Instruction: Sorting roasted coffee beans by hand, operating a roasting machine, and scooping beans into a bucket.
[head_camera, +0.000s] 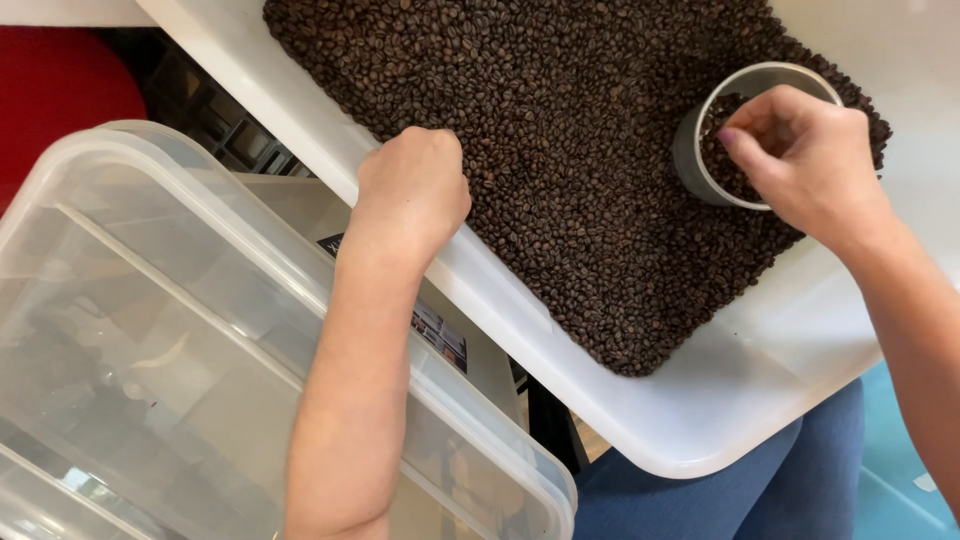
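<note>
Coffee beans (560, 150) spread in a shallow layer across white tray (700, 420), which lies over the person's lap, likely so single beans show.

Left hand (415, 190): grip curled shut, knuckles resting on beans at the tray's near rim.

Right hand (805, 160): fingertips pressed together over grey cup (700, 140); whether a bean is pinched cannot be told. The cup lies tilted among the beans, mouth and long axis pointing up toward the person.

Clear lidded bin (150, 330) sits just left.

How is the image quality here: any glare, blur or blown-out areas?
Head view: even, soft light; coffee beans sharp, both hands crisp, left hand, right hand; white tray near overexposed at its rim; clear plastic bin shows pale reflections; no motion blur.
</note>
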